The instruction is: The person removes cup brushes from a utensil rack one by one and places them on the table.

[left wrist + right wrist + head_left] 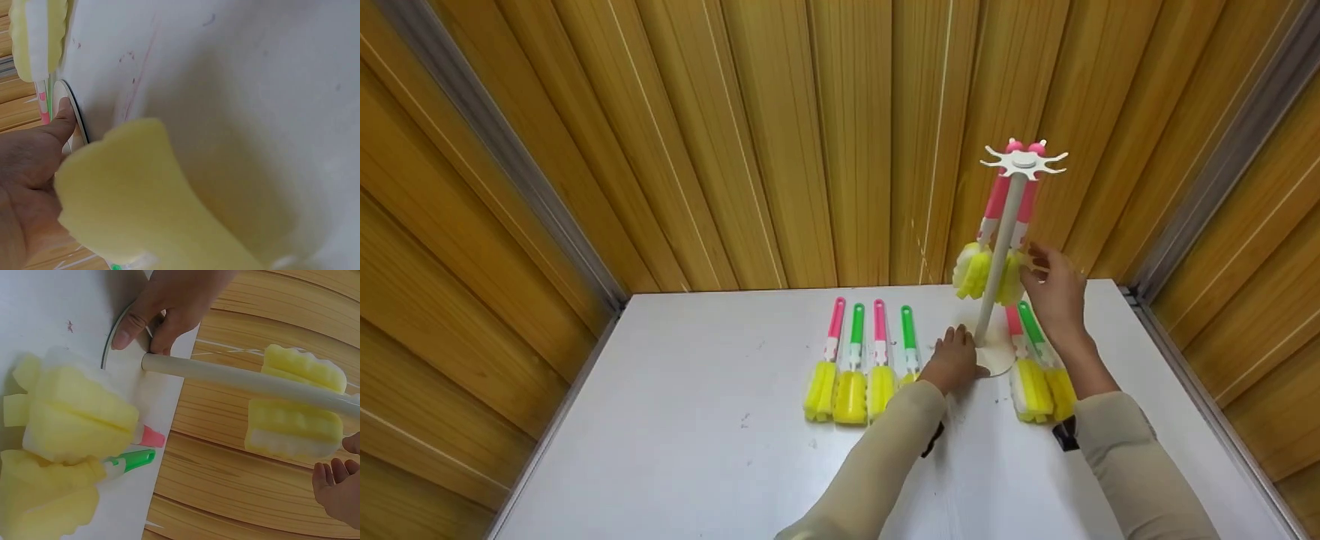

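A white stand with a round base and hooked top holds two hanging pink-handled sponge brushes, their yellow-and-white heads beside the pole. My left hand holds the base at the pole's foot, thumb on its upper face. My right hand is beside the right hanging brush head, fingers loosely bent and nothing gripped. In the right wrist view its fingertips are just off the sponge end. A yellow sponge head looms large near my left hand in the left wrist view.
Left of the stand, several pink- and green-handled brushes lie in a row. A pink-handled brush and a green-handled brush lie right of it, near my right forearm. Wood-patterned panels rise behind the white table.
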`<state>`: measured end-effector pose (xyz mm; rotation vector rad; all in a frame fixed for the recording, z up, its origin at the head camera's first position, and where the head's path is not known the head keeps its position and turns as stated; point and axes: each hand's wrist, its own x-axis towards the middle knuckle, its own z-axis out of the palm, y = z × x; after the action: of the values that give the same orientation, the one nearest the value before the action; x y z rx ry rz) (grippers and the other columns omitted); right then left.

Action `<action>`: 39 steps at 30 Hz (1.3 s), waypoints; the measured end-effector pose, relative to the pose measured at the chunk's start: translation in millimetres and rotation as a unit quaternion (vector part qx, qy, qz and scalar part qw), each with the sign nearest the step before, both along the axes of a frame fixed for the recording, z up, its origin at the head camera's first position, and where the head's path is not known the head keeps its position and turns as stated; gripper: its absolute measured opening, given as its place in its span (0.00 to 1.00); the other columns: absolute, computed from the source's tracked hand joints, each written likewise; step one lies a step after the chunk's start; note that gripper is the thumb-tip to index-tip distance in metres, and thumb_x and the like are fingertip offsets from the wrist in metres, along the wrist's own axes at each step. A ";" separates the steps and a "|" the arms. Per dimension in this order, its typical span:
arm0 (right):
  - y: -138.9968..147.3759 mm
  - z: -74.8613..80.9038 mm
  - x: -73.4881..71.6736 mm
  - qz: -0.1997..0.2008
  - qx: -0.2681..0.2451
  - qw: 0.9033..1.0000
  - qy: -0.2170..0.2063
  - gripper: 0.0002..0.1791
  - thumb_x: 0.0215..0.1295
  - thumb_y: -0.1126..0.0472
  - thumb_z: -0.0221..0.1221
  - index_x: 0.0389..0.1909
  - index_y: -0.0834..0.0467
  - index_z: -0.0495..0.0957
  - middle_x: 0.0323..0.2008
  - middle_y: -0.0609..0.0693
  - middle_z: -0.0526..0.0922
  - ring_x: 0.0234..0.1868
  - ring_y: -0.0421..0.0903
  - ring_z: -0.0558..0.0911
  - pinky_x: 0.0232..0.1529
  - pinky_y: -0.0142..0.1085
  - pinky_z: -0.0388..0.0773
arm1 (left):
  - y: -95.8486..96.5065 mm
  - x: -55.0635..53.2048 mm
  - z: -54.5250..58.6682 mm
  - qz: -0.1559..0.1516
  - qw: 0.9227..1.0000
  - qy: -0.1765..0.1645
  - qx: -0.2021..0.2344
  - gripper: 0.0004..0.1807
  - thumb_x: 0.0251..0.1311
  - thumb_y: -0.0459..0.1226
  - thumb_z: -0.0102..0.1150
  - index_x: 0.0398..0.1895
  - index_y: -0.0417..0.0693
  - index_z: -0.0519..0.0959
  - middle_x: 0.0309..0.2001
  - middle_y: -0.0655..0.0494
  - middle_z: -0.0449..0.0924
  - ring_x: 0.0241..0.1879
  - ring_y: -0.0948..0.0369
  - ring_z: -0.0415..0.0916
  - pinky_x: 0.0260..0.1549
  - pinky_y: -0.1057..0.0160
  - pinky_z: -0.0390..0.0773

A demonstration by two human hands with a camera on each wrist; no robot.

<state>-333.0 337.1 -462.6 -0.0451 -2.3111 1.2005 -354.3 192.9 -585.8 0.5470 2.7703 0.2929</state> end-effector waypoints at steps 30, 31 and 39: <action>-3.0 20.4 -20.3 0.006 -0.005 1.000 0.023 0.22 0.71 0.63 0.61 0.63 0.68 0.75 0.57 0.65 0.81 0.58 0.62 0.81 0.61 0.56 0.77 | 2.5 -1.2 -2.6 0.017 1.000 -0.021 0.013 0.46 0.65 0.59 0.58 0.81 0.55 0.55 0.81 0.63 0.48 0.80 0.63 0.43 0.76 0.61 0.51; -3.4 20.8 -21.0 0.006 -0.004 1.000 0.024 0.22 0.71 0.63 0.61 0.63 0.68 0.75 0.57 0.65 0.81 0.58 0.62 0.81 0.60 0.55 0.78 | 2.4 -0.9 -2.4 0.015 1.000 -0.018 0.009 0.46 0.65 0.59 0.58 0.81 0.54 0.54 0.81 0.63 0.48 0.80 0.63 0.43 0.76 0.62 0.51; -5.6 22.3 -23.5 0.004 0.011 1.000 0.014 0.21 0.73 0.62 0.61 0.63 0.67 0.76 0.56 0.65 0.82 0.57 0.61 0.82 0.60 0.56 0.78 | 2.3 -0.2 -0.2 0.024 0.999 -0.031 0.018 0.46 0.66 0.59 0.56 0.82 0.56 0.53 0.82 0.64 0.45 0.80 0.63 0.41 0.76 0.62 0.49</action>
<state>-356.4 331.5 -440.4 -0.0112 -2.3015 1.1713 -354.5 195.2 -586.0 0.4712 2.7254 0.3640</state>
